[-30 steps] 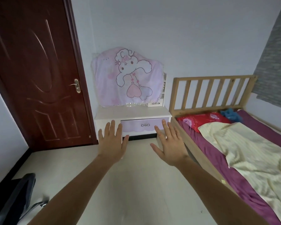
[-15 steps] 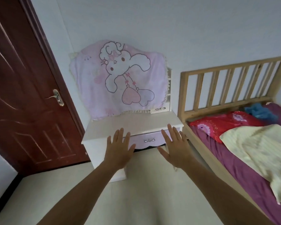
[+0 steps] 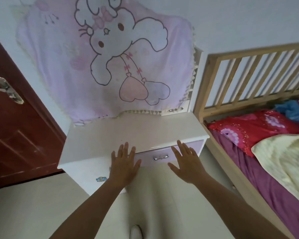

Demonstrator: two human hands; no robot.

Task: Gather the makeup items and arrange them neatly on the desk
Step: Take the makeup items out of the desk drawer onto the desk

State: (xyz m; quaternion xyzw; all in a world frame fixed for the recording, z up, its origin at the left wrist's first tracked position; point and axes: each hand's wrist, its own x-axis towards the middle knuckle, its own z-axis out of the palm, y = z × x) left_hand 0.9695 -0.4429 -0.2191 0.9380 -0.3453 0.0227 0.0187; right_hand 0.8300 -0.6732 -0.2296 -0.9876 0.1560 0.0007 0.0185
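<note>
A white dressing desk (image 3: 128, 133) stands against the wall, its top bare. Below the top is a lilac drawer (image 3: 155, 158), closed, with a silver bow handle (image 3: 160, 157). My left hand (image 3: 123, 165) is stretched out flat, fingers straight, in front of the drawer's left end. My right hand (image 3: 186, 163) is also flat with spread fingers, just right of the handle. Neither hand holds anything. No makeup items are in sight.
A pink rabbit blanket (image 3: 109, 62) drapes over the desk's mirror. A dark red door (image 3: 16, 128) is to the left. A wooden bed (image 3: 248, 75) with purple sheet, red pillow (image 3: 252, 126) and yellow blanket lies close on the right. Pale floor lies below.
The view has closed in on the desk over the second. Both hands stay flat and empty and now overlap the drawer front.
</note>
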